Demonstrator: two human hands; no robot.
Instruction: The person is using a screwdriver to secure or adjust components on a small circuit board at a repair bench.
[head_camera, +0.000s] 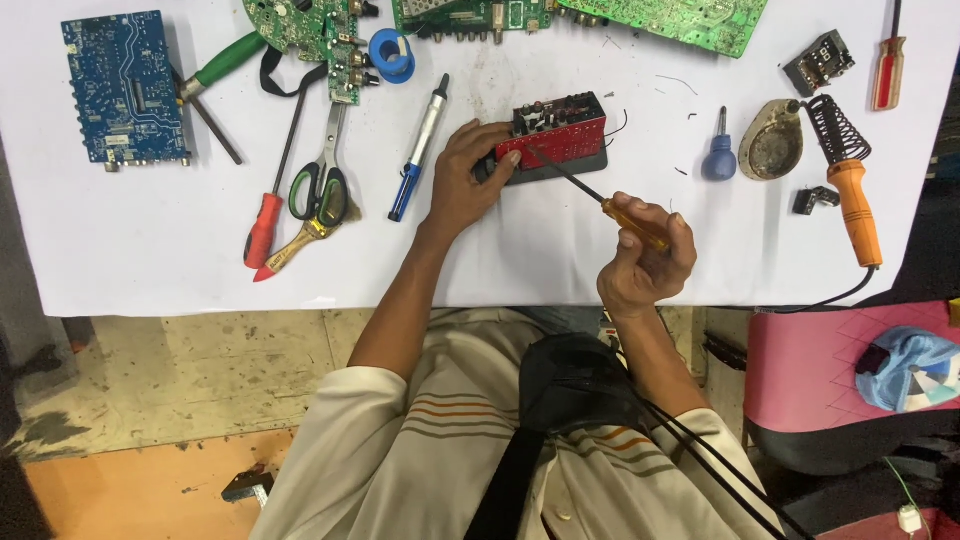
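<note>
Red board (556, 135) under left hand (462, 180)

Work surface: a table (560, 270) covered in white sheeting, its front edge above a worn floor.

Lying on it, left to right:
- a blue circuit board (125, 88) at the far left corner;
- a green-handled tool (222, 65) beside it;
- a red-handled screwdriver (268, 215);
- scissors (322, 180) with green and black handles;
- a round green circuit board (315, 35) at the back edge;
- a blue solder reel (391, 55);
- a silver and blue desoldering pump (420, 150);
- a red circuit board on a black base (555, 140), centre;
- a small blue-handled screwdriver (718, 155);
- a soldering iron stand (775, 140);
- an orange-handled soldering iron (855, 200).

Short wire offcuts are scattered near the centre.
</note>
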